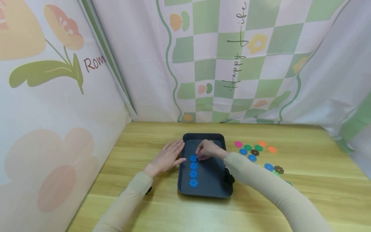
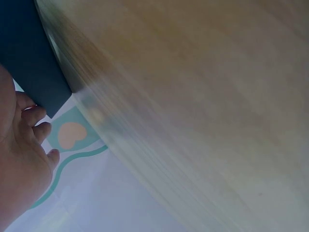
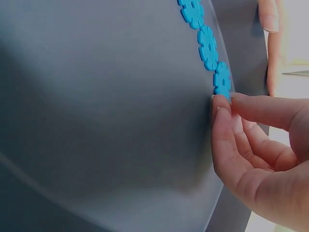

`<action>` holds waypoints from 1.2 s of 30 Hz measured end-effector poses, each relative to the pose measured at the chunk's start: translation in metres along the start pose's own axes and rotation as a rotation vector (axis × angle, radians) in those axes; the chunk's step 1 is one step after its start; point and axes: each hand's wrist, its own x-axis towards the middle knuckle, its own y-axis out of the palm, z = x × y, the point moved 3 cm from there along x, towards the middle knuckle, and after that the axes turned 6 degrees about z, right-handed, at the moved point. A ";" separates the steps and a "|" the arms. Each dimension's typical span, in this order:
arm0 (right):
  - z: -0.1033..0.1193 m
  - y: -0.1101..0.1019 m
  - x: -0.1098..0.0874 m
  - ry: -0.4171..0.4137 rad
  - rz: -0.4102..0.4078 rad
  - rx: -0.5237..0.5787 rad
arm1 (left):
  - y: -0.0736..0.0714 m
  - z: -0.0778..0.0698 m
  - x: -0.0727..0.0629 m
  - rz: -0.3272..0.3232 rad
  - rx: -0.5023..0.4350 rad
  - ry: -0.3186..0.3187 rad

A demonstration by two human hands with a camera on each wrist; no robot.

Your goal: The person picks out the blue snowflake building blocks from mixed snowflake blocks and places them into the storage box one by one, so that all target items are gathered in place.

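Observation:
A dark grey tray [image 1: 210, 183] lies on the wooden table. Along its left side, several blue flower-shaped notched discs [image 1: 193, 174] form a column. My right hand [image 1: 209, 149] is over the tray and pinches the farthest blue disc [image 3: 222, 79] at its edge with thumb and fingertips, which partly cover it. My left hand [image 1: 168, 158] rests against the tray's left rim, fingers extended. In the left wrist view, the left hand [image 2: 24, 145] shows at the left edge, its fingers by the tray's dark side [image 2: 34, 58].
Right of the tray, loose notched discs lie scattered on the table: a pink disc [image 1: 238, 144], orange discs [image 1: 271, 149], green discs [image 1: 258, 148], brown discs [image 1: 279, 169] and more blue ones [image 1: 269, 167]. A patterned curtain [image 1: 208, 96] hangs behind the table.

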 end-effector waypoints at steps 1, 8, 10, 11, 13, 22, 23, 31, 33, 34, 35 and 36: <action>0.000 0.000 0.000 0.004 -0.002 0.003 | 0.000 0.000 0.000 0.000 -0.001 0.000; 0.000 -0.007 -0.006 -0.001 0.003 0.037 | 0.000 0.000 -0.001 0.012 -0.017 -0.004; -0.001 -0.010 -0.009 -0.029 0.010 0.031 | 0.001 -0.001 -0.001 0.014 -0.022 -0.006; -0.001 -0.013 -0.011 -0.038 0.013 0.032 | 0.001 -0.001 0.000 0.014 -0.022 -0.005; -0.002 -0.018 -0.015 -0.064 0.017 0.034 | 0.001 -0.001 0.000 0.011 -0.025 -0.004; -0.013 -0.046 -0.040 -0.146 0.072 0.095 | -0.001 -0.001 -0.001 -0.004 -0.022 0.008; -0.016 -0.049 -0.044 -0.139 0.073 0.110 | -0.001 -0.001 -0.002 -0.004 -0.022 0.009; -0.044 -0.079 -0.077 -0.118 0.058 0.092 | 0.002 0.000 -0.001 0.000 -0.015 0.002; -0.054 -0.085 -0.084 -0.111 0.039 0.061 | 0.002 0.000 0.000 0.002 -0.013 0.000; -0.059 -0.087 -0.087 -0.107 0.029 0.052 | 0.002 0.000 0.000 0.002 -0.015 -0.001; -0.064 -0.090 -0.090 -0.098 0.018 0.049 | 0.003 0.001 0.000 0.008 -0.014 -0.004; -0.070 -0.092 -0.093 -0.090 0.010 0.045 | 0.003 0.001 0.000 0.010 -0.018 -0.005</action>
